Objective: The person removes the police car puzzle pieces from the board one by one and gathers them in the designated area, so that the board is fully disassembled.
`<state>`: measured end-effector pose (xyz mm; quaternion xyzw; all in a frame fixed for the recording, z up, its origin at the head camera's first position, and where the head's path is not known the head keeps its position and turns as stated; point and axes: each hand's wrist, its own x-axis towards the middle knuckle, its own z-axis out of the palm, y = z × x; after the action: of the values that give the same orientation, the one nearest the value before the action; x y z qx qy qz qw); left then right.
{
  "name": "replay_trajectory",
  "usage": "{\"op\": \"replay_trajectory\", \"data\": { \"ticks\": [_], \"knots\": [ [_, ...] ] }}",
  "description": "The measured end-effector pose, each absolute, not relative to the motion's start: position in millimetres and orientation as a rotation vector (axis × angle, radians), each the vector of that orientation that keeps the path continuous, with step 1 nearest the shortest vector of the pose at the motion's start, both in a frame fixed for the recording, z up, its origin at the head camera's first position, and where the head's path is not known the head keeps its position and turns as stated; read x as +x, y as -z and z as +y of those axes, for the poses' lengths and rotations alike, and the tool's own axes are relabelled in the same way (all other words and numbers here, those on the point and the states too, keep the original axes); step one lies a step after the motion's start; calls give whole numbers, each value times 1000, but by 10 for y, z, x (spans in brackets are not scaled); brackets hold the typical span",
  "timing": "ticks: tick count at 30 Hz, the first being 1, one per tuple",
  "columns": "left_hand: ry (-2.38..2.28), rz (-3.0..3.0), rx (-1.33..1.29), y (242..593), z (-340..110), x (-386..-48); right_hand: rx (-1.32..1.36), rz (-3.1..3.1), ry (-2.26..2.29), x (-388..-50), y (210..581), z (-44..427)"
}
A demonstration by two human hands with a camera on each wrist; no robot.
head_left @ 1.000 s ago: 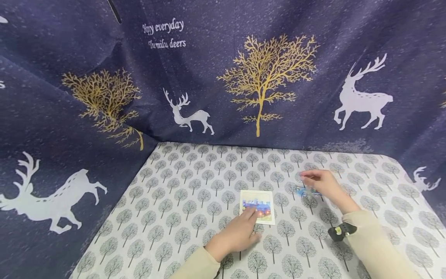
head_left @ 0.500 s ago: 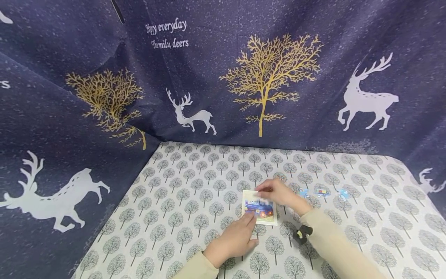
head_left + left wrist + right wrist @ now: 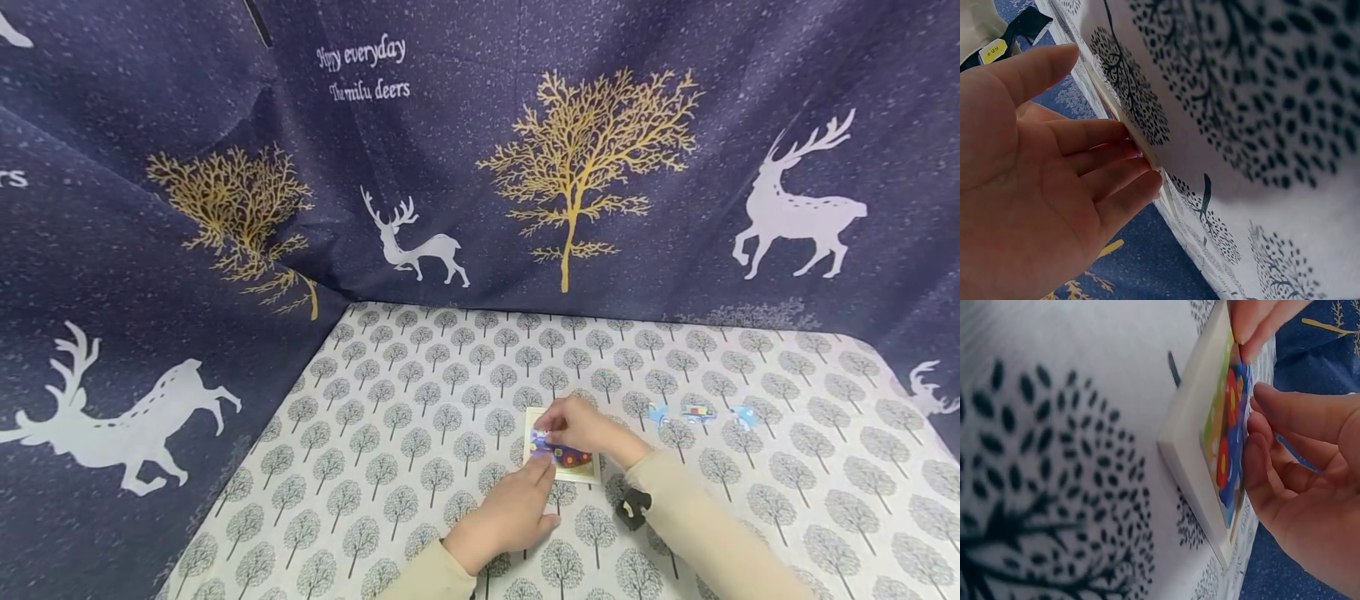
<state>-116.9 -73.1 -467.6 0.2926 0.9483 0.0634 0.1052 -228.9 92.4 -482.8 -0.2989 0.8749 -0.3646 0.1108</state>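
"What are you reading on the head feed?"

"I have a pale-framed board lying flat on the tree-print cloth. Set inside its rim is a bright picture, mostly blue with round red shapes."

"And the left hand?"

"It comes in from the near side, fingers stretched out, thumb standing away from them. The fingertips touch the board at its near left part; on the left wrist camera I see them against its edge."

"What's the right hand doing?"

"It bends over the far part of the board, thumb and fingers curled in close together, right down at the picture. The right wrist camera gives me the fingertips over the blue area, but I can't tell whether they pinch anything."

"Anything loose?"

"Three items, in a row on the cloth to the right of the board: a light blue piece nearest it, a piece with red and yellow blocks in the middle, then another light blue piece."

"Surroundings?"

"I see a black band by the cuff of the right sleeve, and behind everything a dark blue curtain printed with white deer and gold trees."
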Motion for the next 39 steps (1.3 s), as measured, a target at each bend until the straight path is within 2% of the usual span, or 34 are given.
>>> {"op": "replay_trajectory", "data": {
  "ticks": [19, 39],
  "knots": [
    [-175, 2792, 869, 4650, -712, -1197, -837, 2529, 1136, -2330, 4883, 893],
    [-169, 2752, 856, 4633, -726, -1176, -582, 2428, 1268, -2336, 4926, 891]
  ]
}}
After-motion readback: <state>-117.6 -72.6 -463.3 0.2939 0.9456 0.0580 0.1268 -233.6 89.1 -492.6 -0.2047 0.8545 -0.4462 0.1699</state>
